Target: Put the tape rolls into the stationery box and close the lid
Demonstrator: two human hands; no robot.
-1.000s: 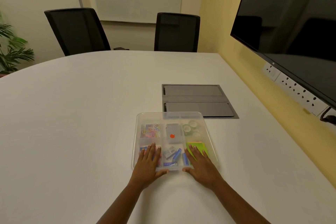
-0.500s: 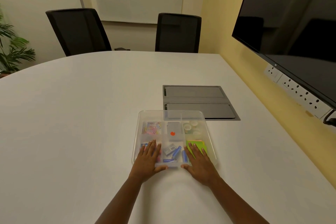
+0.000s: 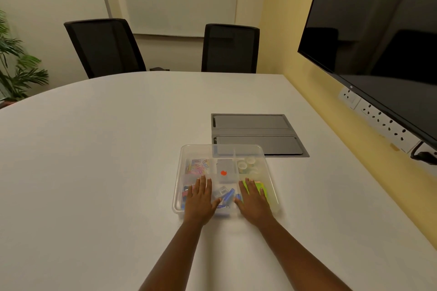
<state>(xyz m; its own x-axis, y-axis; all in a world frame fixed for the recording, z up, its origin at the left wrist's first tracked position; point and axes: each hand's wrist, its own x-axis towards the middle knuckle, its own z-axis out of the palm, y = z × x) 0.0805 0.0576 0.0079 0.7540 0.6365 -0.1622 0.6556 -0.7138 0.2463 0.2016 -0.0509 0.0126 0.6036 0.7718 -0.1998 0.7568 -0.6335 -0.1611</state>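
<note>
Clear plastic: stationery box (image 3: 179, 198) on white table (image 3: 94, 172), see-through lid (image 3: 222, 150) laid over the top.
Change over the last second: box and both hands a touch nearer the body than before; hands in the same flat pose on the near half of the lid throughout.
Change in contents: none seen; tape rolls (image 3: 246, 164) in the same far right compartment as a second ago.
Meaning for the task: rolls already inside, so first part judged done; lid on, pressing-down step judged in hand or just finishing.
Lid seating: cannot tell whether fully snapped at the far edge; near edge hidden under the palms.
Left hand (image 3: 199, 201): flat on the lid over the near left compartments, fingers (image 3: 203, 183) straight and together, thumb out toward the middle; gripping nothing.
Right hand (image 3: 254, 201): flat on the lid over the green sticky notes (image 3: 264, 192), fingers extended, thumb angled inward; gripping nothing.
Tape rolls relative to fingers: beyond the right fingertips, one compartment farther from the body, apart from them and under the lid; well apart from the left hand.
Between the hands: blue items (image 3: 228, 196) in the near middle compartment, uncovered by either palm.
Other contents: coloured paper clips (image 3: 197, 165) far left, grey block with red dot (image 3: 223, 171) far middle.
Next call, as a judgement: firm even press along the far edge and corners, then release.
Risk: box sliding on the smooth table under a forward push.
</note>
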